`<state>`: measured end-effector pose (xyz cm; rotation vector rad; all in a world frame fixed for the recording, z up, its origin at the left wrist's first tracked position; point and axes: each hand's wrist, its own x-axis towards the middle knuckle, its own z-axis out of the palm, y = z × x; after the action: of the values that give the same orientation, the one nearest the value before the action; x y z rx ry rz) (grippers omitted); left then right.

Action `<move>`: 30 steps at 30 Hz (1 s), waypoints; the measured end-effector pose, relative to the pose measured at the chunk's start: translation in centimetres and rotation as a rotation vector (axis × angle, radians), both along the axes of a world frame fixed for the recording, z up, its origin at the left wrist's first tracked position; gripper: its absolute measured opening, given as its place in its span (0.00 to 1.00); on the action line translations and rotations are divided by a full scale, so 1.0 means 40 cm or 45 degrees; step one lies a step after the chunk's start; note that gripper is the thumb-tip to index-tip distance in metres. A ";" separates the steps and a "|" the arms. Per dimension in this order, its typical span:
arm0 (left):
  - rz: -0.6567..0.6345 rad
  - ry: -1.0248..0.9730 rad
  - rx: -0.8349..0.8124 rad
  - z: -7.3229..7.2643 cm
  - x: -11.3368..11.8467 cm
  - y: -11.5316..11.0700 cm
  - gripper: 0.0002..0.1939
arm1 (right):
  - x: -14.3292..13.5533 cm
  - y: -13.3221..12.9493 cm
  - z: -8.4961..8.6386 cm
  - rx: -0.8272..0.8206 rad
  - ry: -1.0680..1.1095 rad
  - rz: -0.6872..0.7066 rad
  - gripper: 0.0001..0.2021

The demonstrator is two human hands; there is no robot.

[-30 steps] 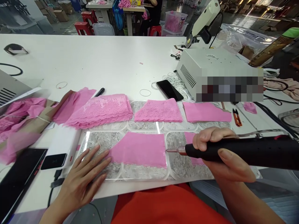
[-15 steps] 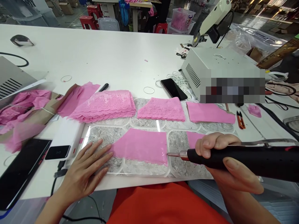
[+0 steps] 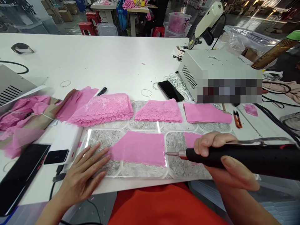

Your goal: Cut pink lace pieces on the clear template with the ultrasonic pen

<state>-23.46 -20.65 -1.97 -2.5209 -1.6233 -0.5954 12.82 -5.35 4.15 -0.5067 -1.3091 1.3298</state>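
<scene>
L hand (image 3: 81,179) flat, spread on pink fabric (image 3: 140,148) | R hand (image 3: 225,162) grip wrapped rnd black tool (image 3: 246,157)

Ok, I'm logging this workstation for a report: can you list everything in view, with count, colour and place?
fabric piece: one, pink, front centre on the mat, under the tool tip
patterned mat: one, grey-white, front of the table
lace stack: one, pink, back left of the mat
smaller lace stack: one, pink, back centre
plain fabric stack: one, pink, back right
phone: one, black, behind the mat
machine box: one, white, right rear
snips: one, orange, right of the mat
marker: one, black, left rear
table: one, white
handheld tool: one, black, in the right hand
left hand: flat on the mat, fingertips at the fabric's left edge
right hand: gripping the tool
</scene>
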 end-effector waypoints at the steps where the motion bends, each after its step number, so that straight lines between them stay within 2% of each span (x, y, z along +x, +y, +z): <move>1: 0.000 -0.013 0.015 0.004 0.003 0.000 0.28 | 0.012 0.008 0.007 -0.006 0.027 -0.051 0.10; 4: -0.004 -0.052 0.089 0.027 0.043 0.007 0.29 | 0.062 0.045 0.037 -0.038 0.129 -0.246 0.15; 6: -0.042 -0.070 0.128 0.048 0.103 0.026 0.28 | 0.102 0.074 0.056 -0.129 0.157 -0.362 0.20; 8: -0.094 -0.083 0.155 0.070 0.188 0.060 0.26 | 0.140 0.102 0.065 -0.228 0.161 -0.444 0.23; 10: -0.122 -0.108 0.155 0.088 0.288 0.107 0.22 | 0.169 0.125 0.062 -0.305 0.164 -0.489 0.22; 12: -0.223 -0.110 0.127 0.096 0.384 0.161 0.17 | 0.187 0.145 0.049 -0.341 0.188 -0.493 0.17; 16: -0.328 -0.101 0.045 0.078 0.524 0.246 0.13 | 0.188 0.175 0.024 -0.359 0.254 -0.452 0.09; 20: -0.345 -0.095 0.009 0.031 0.600 0.271 0.14 | 0.166 0.199 0.015 -0.243 0.250 -0.353 0.07; 24: -0.233 -0.071 0.048 -0.007 0.650 0.272 0.18 | 0.141 0.212 0.000 -0.081 0.200 -0.262 0.07; 30: -0.138 0.036 0.015 -0.005 0.671 0.274 0.25 | 0.135 0.220 -0.029 -0.032 0.216 -0.215 0.08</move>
<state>3.36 -9.67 -2.17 -2.6099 -1.4775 -0.5746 18.23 3.44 2.98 -0.4992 -1.0879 1.2222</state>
